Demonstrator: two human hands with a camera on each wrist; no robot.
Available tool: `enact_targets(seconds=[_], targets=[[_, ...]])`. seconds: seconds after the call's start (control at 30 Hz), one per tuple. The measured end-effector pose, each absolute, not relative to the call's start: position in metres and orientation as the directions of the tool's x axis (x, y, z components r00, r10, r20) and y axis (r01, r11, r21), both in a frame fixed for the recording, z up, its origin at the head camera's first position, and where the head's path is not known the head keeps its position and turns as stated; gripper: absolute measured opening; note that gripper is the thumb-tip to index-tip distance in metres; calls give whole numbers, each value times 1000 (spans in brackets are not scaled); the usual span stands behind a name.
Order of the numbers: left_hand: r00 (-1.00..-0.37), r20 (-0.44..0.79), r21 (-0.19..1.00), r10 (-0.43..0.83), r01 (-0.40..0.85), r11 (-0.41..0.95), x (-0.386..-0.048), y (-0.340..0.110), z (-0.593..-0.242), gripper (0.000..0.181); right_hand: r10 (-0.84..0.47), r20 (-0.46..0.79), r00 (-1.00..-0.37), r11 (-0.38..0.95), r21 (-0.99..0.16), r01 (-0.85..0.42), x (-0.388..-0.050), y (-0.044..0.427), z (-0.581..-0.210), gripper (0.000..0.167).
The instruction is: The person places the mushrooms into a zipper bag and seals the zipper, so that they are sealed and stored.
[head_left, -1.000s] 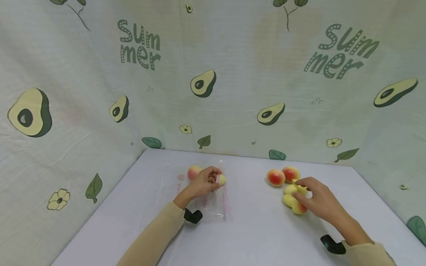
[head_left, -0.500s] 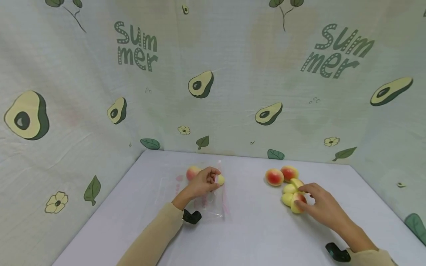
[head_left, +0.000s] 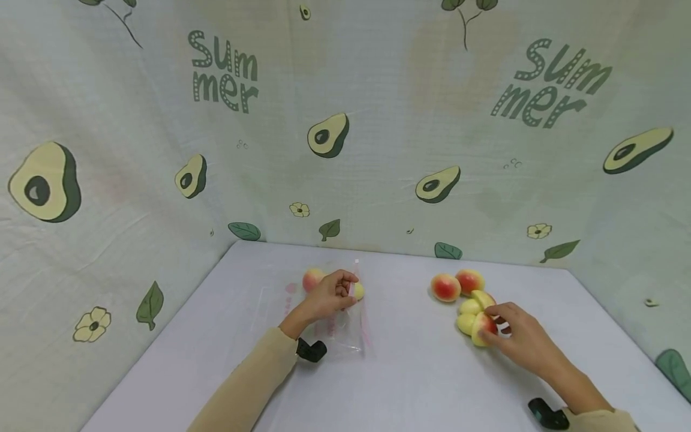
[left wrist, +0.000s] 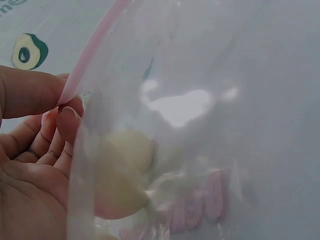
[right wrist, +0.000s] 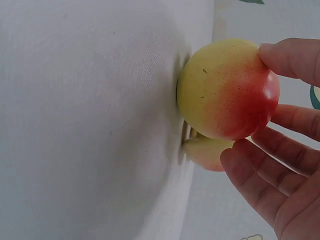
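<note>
Right hand (head_left: 523, 337): shifted onto front peach (right wrist: 227, 90) | clear bag (head_left: 346, 337): pale peach (left wrist: 122, 175) inside

The clear bag (left wrist: 260, 115) lies on the counter (head_left: 410, 372), pink edge (left wrist: 94, 52) pinched; the round yellow fruit (right wrist: 225, 92), blushed red, stands right of it.

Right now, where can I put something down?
Try the bare table between the plastic bag and the loose fruits, or left of the bag. It's crowded where the right hand grips one fruit among others, and where the left hand pinches the bag.
</note>
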State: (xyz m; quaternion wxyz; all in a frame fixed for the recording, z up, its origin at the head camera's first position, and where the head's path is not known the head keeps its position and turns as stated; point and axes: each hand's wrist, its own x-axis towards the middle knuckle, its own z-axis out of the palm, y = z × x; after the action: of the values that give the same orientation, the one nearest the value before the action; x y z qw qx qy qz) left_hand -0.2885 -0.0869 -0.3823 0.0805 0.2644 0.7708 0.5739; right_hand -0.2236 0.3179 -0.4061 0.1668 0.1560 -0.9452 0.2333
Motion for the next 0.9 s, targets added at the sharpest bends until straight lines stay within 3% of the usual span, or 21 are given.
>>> enact_targets(seconds=[0.4, 0.9], targets=[[-850, 169, 930, 499, 306, 206, -290, -87, -385, 40, -200, 311, -929, 835, -442, -328, -224, 315, -410, 52], [-851, 170, 929, 498, 306, 206, -296, -87, -392, 41, -217, 342, -914, 819, -446, -361, -224, 312, -412, 55]])
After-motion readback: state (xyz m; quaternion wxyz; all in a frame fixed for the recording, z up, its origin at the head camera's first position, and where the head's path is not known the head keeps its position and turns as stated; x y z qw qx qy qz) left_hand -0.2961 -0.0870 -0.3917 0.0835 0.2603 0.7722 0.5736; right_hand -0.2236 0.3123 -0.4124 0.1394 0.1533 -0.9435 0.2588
